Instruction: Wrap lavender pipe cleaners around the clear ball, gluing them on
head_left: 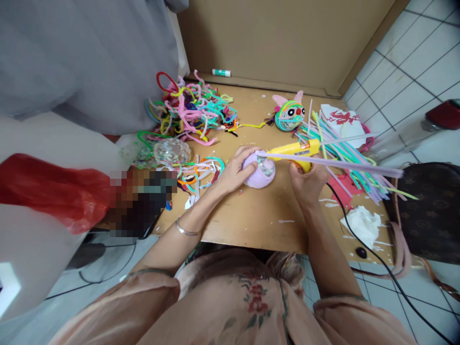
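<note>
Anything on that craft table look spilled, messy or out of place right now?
Yes. White glue drips are smeared over the table beside the right hand, which holds the glue gun. A crumpled tissue lies by the cord. The left hand steadies the purple ball.

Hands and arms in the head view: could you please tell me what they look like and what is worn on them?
Both hands are bare, with no gloves or rings that can be made out. The left hand has a thin silver bangle at its wrist. The right hand has a bare wrist. Both forearms are uncovered; loose peach sleeves end near the elbows.
</note>
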Available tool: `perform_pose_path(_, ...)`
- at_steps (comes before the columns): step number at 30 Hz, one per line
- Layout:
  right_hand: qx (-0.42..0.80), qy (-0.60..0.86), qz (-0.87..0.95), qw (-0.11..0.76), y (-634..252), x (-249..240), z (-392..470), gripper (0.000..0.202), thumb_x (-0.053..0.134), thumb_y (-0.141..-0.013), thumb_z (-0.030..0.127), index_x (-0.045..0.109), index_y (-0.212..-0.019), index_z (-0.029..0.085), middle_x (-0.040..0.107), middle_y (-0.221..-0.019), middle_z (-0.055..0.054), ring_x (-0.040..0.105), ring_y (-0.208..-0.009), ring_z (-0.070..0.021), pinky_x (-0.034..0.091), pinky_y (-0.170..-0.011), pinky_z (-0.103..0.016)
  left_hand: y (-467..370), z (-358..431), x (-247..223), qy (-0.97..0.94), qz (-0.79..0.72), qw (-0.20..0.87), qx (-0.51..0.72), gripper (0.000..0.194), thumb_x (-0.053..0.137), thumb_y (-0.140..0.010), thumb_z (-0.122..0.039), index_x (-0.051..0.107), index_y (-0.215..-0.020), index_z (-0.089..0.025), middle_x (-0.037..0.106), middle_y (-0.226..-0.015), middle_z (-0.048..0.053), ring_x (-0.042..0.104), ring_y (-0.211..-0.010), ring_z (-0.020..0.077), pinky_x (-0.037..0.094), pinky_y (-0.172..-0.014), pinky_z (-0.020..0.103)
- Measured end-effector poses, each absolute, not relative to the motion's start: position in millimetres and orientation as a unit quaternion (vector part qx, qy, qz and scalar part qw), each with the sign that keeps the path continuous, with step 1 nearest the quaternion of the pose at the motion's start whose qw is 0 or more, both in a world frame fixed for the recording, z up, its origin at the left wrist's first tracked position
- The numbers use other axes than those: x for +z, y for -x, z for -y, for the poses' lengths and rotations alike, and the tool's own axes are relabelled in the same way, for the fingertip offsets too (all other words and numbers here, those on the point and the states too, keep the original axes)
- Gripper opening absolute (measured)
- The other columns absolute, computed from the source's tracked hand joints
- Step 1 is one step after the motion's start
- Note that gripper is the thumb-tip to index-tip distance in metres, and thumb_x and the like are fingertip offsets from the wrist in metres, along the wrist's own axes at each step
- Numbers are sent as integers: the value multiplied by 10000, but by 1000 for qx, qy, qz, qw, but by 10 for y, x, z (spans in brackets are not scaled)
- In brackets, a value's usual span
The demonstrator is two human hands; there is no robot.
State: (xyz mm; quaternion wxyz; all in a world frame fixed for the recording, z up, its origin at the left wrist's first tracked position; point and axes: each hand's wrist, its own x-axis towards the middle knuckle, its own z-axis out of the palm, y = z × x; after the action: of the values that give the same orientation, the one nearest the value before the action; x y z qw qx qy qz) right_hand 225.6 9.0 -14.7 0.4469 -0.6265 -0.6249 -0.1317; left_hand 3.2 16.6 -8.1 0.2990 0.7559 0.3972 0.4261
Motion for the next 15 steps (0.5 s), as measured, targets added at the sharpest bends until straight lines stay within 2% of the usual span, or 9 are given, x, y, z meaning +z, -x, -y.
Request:
perform_pose_path(6, -116, 631, 620, 452, -2255, -140, -89, 128, 556, -722, 317, 461, -772, 249, 561, -671, -22, 567, -654, -237, 446, -651, -367, -29, -179, -103, -757, -390, 298, 431, 440, 485, -910, -340, 578, -1308, -173, 581, -1350, 122, 530, -1285, 264, 391, -1136, 468)
perform_pose_path(15, -108, 640, 614, 449, -2242, -118, -70, 127, 555, -734, 328, 461, -772, 250, 575, -687, -37, 579, -674, -252, 445, -671, -381, -33, -178, -94, -759, -386, 298, 431, 445, 482, -908, -323, 573, -1309, -152, 582, -1345, 134, 536, -1277, 267, 394, -1134, 468)
